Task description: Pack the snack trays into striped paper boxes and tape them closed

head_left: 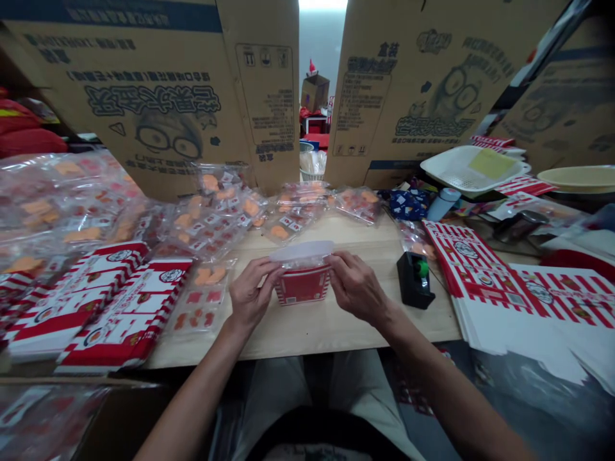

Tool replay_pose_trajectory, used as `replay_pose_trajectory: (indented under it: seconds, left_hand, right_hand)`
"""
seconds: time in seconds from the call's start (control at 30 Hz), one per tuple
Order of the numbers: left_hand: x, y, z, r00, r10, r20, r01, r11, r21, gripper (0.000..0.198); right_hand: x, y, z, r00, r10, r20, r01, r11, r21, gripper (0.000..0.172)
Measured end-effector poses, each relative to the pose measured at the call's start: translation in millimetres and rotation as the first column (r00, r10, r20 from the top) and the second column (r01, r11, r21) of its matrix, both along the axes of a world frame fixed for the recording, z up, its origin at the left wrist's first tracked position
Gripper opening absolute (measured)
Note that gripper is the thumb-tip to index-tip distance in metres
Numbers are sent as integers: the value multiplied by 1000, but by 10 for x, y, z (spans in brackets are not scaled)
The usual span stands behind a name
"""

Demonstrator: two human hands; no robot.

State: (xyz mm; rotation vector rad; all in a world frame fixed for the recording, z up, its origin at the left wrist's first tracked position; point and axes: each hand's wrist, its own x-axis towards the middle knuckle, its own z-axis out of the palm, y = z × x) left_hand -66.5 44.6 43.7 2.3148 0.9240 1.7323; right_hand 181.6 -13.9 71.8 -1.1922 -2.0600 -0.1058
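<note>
Left hand: my left hand (254, 291) is clamping the left end of a red-and-white tub (302, 286), with its fingers curving around the side.
Right hand: my right hand (356, 286) is clamping the opposite end, so my hands are apart with the tub between them.
Tub: it is sitting at the frame's centre, over the light wooden worktop (298, 333), under a clear plastic lid (302, 251) (I cannot tell if its base is touching).
Handling: it is looking light and thin-walled, and the lid seems slippery and flexible, so the firm end walls are offering the safer hold.
Nearby: printed red-and-white sleeves (129, 314) are lying at lower left, sealed bags of orange snacks (216, 211) are crowding the upper left, and a black tape dispenser (414, 280) is standing right of my right hand.
</note>
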Motion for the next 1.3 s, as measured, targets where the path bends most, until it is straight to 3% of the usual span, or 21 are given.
replay_pose_trajectory:
  seconds: [0.07,0.17,0.3,0.4,0.47,0.57,0.67,0.77,0.83,0.97,1.17,1.3]
  left_hand:
    - [-13,34,51,999,-3,-42,3,1000,4,9]
    - [0,58,125,997,-67,-48,62,993,-101,17]
    - [88,85,190,956,-173,238,246,914,-322,21]
    - [103,131,236,920,-253,300,366,830,-421,40]
    - [57,166,255,924,-324,202,381,813,-440,32]
    - [-46,209,243,904,-415,103,420,815,-399,26]
    - [-92,222,209,886,-462,44,448,826,-343,24]
    - [-36,189,202,906,-418,60,414,853,-318,26]
    - [31,147,210,926,-359,117,376,849,-371,25]
    - [120,75,227,955,-242,171,296,811,-505,42]
    - [175,41,249,943,-230,241,320,825,-466,21]
    - [264,-37,230,935,-164,315,297,846,-443,17]
  right_hand:
    - [16,86,29,996,41,-75,-43,999,-21,19]
    - [29,214,-47,958,129,-257,-138,990,-17,15]
    - [17,306,-225,864,164,-476,-212,976,-48,11]
    - [8,297,-248,772,96,-629,-209,972,-109,38]
    - [26,280,-203,783,112,-612,-241,961,-133,40]
    - [96,276,-138,865,229,-447,-280,959,-50,22]
    - [178,279,-129,915,303,-265,-297,953,65,29]
    - [212,248,-100,933,316,-175,-319,948,10,33]
    - [197,215,-51,930,302,-211,-321,945,-62,26]
    - [132,184,31,929,219,-298,-275,948,-162,16]
    - [81,214,73,953,227,-199,-253,960,-118,18]
    - [51,172,161,959,193,-210,-230,958,-169,15]
